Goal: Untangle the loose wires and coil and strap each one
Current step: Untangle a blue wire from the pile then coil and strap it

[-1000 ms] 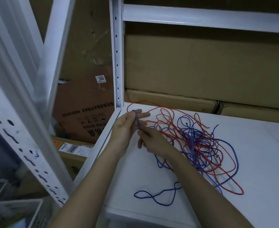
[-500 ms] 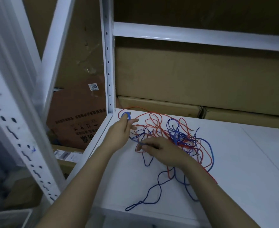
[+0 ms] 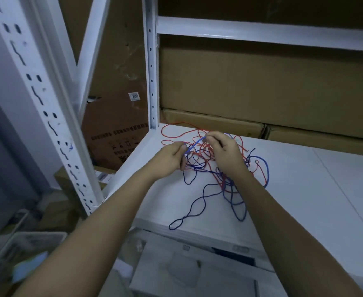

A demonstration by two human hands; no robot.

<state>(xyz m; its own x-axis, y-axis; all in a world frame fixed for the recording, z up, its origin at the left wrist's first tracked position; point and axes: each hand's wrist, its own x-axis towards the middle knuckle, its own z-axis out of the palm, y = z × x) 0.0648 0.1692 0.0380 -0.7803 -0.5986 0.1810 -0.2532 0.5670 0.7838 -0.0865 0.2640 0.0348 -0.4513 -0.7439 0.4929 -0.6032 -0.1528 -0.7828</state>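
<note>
Both hands over a white shelf (image 3: 304,189), at its back-left corner. Left hand (image 3: 172,159) has fingers curled, thumb and forefinger pinching a short raised stretch of the blue wire (image 3: 194,144). Right hand (image 3: 225,155) has fingers curled too, fingertips pinching the other end of that same stretch, just right of the left hand; hands close but apart. Stretch runs taut between them, tilted up toward the right hand. Rest of blue wire lies tangled with the red wire (image 3: 176,137) on the shelf under and around the hands; red loops reach the corner by the white upright post (image 3: 151,82), blue loops trail toward the front edge, one long loop ending near it. Cardboard boxes (image 3: 262,86) stacked behind the shelf. No coils or straps on either wire.
</note>
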